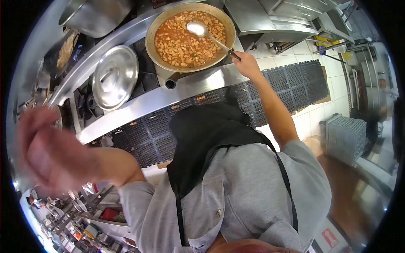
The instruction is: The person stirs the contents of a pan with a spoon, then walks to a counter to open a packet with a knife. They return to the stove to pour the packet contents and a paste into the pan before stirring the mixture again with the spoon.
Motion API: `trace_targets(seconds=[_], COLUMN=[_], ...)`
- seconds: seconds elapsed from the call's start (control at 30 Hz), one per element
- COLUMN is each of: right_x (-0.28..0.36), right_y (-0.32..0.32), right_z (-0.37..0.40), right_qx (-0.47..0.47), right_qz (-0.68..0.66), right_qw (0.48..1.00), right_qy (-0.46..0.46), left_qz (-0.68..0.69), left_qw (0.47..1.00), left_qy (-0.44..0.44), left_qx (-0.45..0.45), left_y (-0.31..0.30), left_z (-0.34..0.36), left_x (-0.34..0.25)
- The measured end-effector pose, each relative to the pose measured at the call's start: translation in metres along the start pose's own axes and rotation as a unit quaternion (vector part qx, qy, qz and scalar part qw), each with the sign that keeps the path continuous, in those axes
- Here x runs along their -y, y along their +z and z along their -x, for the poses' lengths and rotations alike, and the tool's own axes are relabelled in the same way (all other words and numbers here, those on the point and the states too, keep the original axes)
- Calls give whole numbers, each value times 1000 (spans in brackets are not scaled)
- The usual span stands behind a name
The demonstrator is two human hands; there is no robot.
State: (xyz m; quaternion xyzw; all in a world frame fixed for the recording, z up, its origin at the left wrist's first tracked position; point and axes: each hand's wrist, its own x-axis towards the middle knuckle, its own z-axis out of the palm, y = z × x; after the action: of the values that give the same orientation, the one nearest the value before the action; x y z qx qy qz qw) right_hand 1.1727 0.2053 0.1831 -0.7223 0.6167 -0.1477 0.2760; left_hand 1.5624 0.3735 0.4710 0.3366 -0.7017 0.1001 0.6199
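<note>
My right hand (246,65) grips the dark handle of a long metal serving spoon (216,41). The spoon's bowl lies on the food in a wide, round pan (150,45). Diced pieces in reddish-orange sauce (181,42) fill this pan, which stands on the stove. A dark tube-shaped pan handle (172,80) juts out over the stove's front edge. Raised at the far left, my left hand (52,152) is close to the camera and smeared by motion. Its fingers are too blurred to read, and I see nothing clearly held in it.
A shiny round lid (115,78) rests on the burner left of the pan. Behind it stands a large metal pot (96,17). The stove's steel front ledge (198,86) runs between me and the pan. Black rubber mats (287,82) cover the floor. A grey crate (345,137) stands at right.
</note>
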Motion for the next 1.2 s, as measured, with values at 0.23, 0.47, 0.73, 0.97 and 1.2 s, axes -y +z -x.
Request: trace_targets(seconds=[0.23,0.47,0.73,0.97,1.2], right_x=[7,-14,-49,-70,-71], right_y=[-24,-34,-44,-42,-58], right_z=[10,40,85,110,119], right_qx=[66,11,-36,-79,-60], right_qz=[-262,-324,-273,-256,-249], right_qw=[954,935,954,951,955], right_qy=[131,144,122,153,149], left_qz=[99,90,81,68,55], left_qw=[942,935,931,933,936], left_qy=[176,168,163,158,139], left_qx=[267,300,316,315,319], left_y=[-3,-4,-16,-18,-24], left_z=[-100,-97,-97,-87,-87], left_x=[-76,-85,-81,-74,-75])
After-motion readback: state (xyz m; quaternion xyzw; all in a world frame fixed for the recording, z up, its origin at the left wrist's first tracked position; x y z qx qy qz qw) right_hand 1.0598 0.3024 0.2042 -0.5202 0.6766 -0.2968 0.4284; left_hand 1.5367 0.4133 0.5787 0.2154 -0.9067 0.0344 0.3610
